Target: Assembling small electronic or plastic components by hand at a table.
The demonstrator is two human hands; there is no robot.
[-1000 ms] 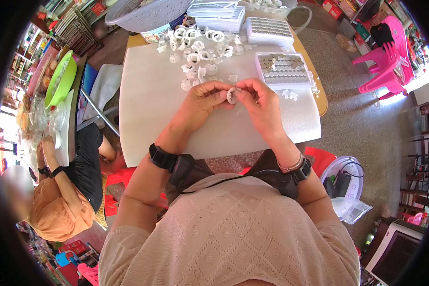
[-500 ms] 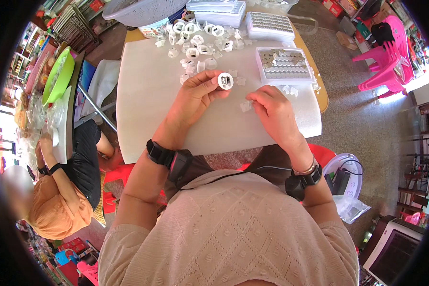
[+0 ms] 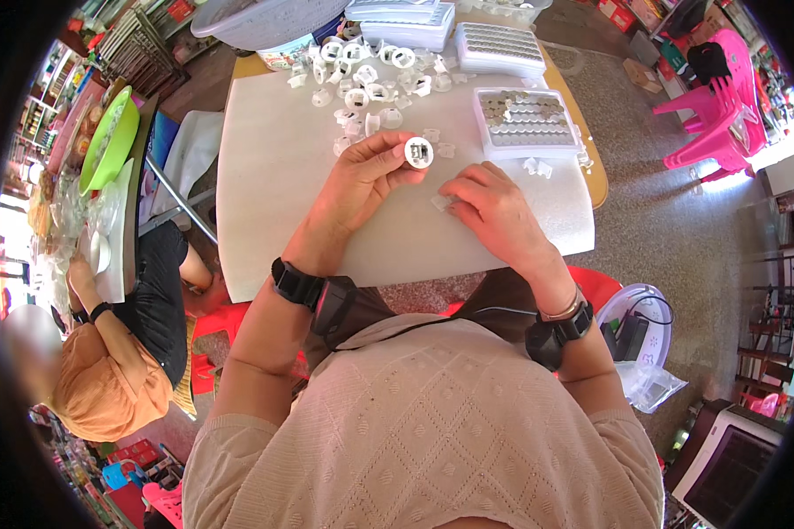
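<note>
My left hand is closed round a round white plastic part, pinched between thumb and fingers with its face up. Dark slots or metal bits show in the middle of that face. Lower and to the right, my right hand pinches a small clear plastic piece at its fingertips, just above or on the white-covered table. Similar clear pieces lie beyond my hands. Many white round parts are heaped loosely at the far middle of the table.
A white tray of small metal parts stands at the far right, with stacked trays behind it. A grey basket is at the far left. Another person sits left beside a green basin. Pink chairs stand at right.
My right hand has moved left, closer to my left hand, and the clear piece has come with it. My left hand holds the white part almost unmoved.
</note>
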